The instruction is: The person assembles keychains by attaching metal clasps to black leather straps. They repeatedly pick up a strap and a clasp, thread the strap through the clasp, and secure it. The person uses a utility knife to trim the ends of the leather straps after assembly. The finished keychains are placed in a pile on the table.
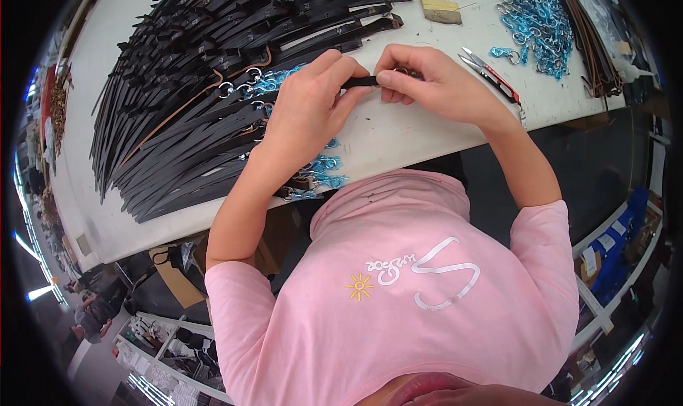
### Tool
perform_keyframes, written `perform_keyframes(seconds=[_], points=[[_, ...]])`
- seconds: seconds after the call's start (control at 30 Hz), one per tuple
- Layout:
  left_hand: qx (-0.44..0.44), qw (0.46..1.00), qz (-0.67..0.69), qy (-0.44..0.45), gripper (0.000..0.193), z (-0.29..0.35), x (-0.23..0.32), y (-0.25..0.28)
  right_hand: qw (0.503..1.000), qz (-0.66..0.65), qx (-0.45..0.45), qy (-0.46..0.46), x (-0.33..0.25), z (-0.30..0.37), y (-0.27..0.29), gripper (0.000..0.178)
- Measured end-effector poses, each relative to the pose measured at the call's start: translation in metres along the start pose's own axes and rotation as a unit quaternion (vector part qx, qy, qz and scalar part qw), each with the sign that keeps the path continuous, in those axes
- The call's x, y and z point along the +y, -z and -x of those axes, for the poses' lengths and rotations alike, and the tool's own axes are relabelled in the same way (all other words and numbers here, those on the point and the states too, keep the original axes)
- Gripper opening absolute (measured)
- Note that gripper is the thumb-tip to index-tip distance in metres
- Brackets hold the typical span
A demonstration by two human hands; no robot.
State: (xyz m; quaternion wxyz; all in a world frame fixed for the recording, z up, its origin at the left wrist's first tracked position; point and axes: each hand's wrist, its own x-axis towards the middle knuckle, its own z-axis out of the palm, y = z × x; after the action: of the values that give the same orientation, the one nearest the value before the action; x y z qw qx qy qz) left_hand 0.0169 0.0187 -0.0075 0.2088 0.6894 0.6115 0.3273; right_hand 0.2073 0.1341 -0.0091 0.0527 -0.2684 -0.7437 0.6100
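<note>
Above the white table, a short piece of black strap (361, 82) spans the gap between my two hands. My left hand (307, 106) pinches one end between thumb and fingers. At the other end, the curled fingers and thumb of my right hand (427, 82) close on it; part of the piece is hidden there. Left of my left hand lies a large spread of black straps (206, 107). Metal clasps in blue wrapping (274, 82) show along their near ends, some partly behind my left wrist. Thread snips with red handles (492, 76) lie right of my right hand.
At the back, a yellowish block (441, 11) has a needle-like pin in it. A heap of blue-wrapped metal clasps (537, 25) sits at the back right, with a loose one (505, 53) beside it. Brown straps (590, 43) hang over the table's right edge.
</note>
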Motion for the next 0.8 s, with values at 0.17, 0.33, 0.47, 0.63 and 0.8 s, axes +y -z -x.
perform_keyframes(seconds=[0.17,0.33,0.47,0.63,0.8], points=[[0.013,0.999,0.031,0.032,0.017,0.002,0.002,0.000,0.997,0.060,0.035,0.029,0.005,-0.005,-0.014,0.014],[0.022,0.999,0.033,0.020,0.018,0.002,-0.003,-0.003,0.992,0.080,0.075,0.064,0.012,-0.006,-0.021,0.016],[0.020,0.999,0.022,0.028,0.018,0.002,0.000,0.005,0.991,-0.129,-0.048,-0.002,0.005,-0.010,0.001,0.022],[0.031,0.999,0.033,0.027,0.018,0.006,-0.002,-0.002,0.995,-0.069,-0.071,-0.025,0.005,-0.013,0.004,0.024],[0.032,0.998,0.040,0.020,0.018,0.006,-0.006,-0.003,0.993,-0.107,-0.056,-0.006,0.010,-0.018,-0.002,0.025]])
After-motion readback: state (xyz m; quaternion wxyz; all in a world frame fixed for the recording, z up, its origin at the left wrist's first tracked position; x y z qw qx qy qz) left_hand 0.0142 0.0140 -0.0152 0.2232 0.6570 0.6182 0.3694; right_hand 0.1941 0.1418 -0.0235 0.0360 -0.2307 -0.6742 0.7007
